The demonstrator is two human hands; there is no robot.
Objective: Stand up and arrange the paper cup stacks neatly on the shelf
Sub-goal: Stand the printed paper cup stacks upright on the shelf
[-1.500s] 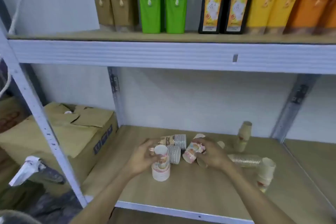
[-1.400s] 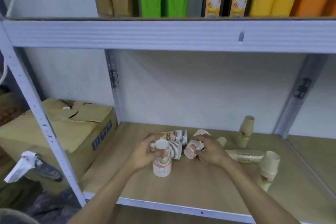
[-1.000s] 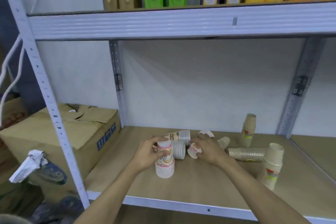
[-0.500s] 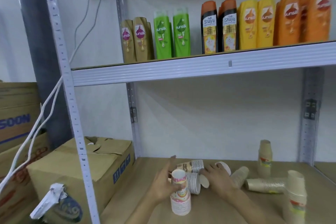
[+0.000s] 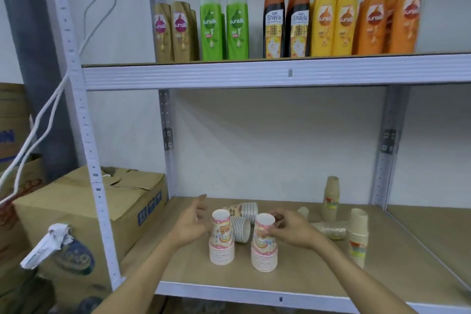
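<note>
Two pink printed paper cup stacks stand upside down near the front of the wooden shelf [image 5: 183,270]. My left hand [image 5: 191,224] is open just left of the left pink stack [image 5: 221,242], fingers spread. My right hand [image 5: 290,231] pinches the top of the right pink stack [image 5: 263,250]. Behind them two striped cup stacks [image 5: 245,209] [image 5: 241,229] lie on their sides. Further right, one brown cup stack [image 5: 330,199] stands by the wall, another brown stack [image 5: 331,231] lies flat, and a third brown stack [image 5: 358,237] stands upright.
A small single cup [image 5: 303,211] sits behind my right hand. The upper shelf [image 5: 254,74] carries a row of shampoo bottles [image 5: 224,28]. A cardboard box [image 5: 76,206] stands left of the shelf post [image 5: 84,135], with white cables [image 5: 43,115] hanging beside it.
My right hand has stood a second pink stack upright beside the first. My left hand has let go of the first stack and opened. The view has tilted upward.
</note>
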